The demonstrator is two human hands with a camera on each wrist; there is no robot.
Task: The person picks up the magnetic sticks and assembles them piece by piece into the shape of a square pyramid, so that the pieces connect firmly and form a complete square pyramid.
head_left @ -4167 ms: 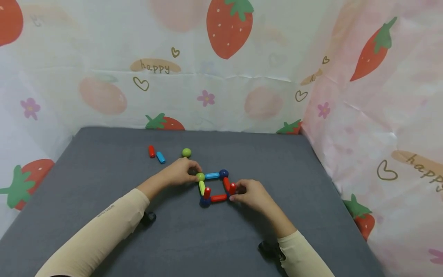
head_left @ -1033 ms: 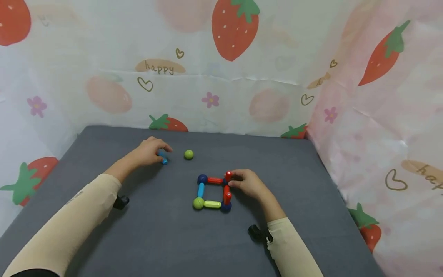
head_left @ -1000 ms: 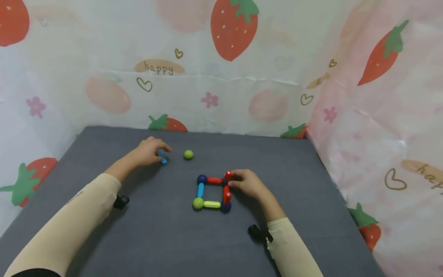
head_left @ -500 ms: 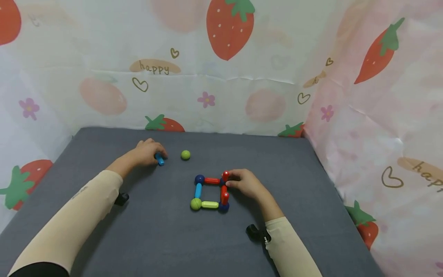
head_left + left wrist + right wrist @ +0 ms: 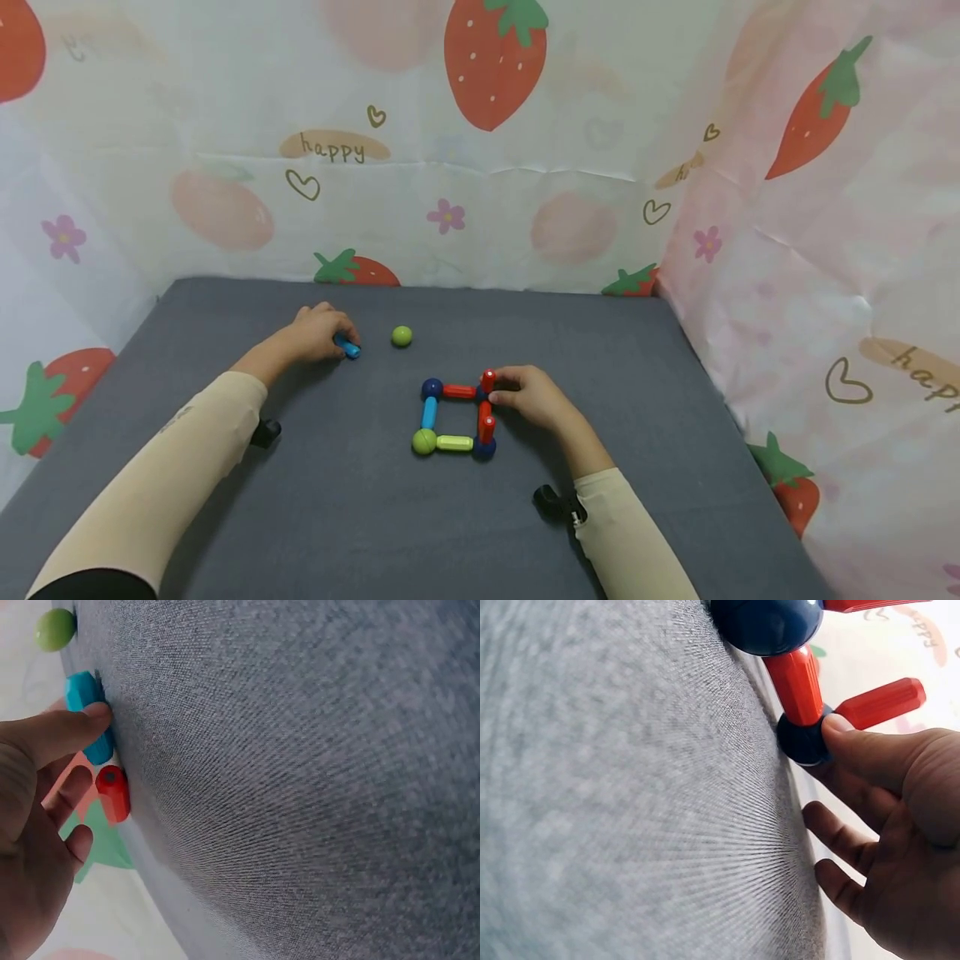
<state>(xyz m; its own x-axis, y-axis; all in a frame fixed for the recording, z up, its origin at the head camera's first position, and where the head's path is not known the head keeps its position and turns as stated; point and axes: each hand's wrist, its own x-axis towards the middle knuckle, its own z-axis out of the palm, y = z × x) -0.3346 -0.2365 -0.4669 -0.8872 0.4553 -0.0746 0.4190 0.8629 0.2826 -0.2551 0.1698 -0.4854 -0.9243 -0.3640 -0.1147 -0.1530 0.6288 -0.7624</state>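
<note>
My left hand (image 5: 318, 332) pinches a blue magnetic rod (image 5: 85, 690) between thumb and index finger, low over the cloth at the back left. Beside it lies a red rod (image 5: 113, 795), hidden behind the hand in the head view. With thumb and fingers my right hand (image 5: 536, 396) grips a dark blue ball (image 5: 802, 741), the far right corner of a square of rods and balls. A red rod (image 5: 881, 703) stands up from that ball. Another upright red rod (image 5: 487, 428) rises from the near right dark blue ball (image 5: 484, 449). A green ball (image 5: 424, 442) forms the near left corner.
A loose green ball (image 5: 402, 336) lies right of my left hand. The grey cloth (image 5: 420, 525) covers the table, and a strawberry-print curtain (image 5: 487, 200) closes off the back and sides. Each wrist carries a black camera.
The square has turned about a quarter since the oldest frame. My left hand has left its green corner ball, reached the blue rod at the back left and closed on it. The right hand stays at the square.
</note>
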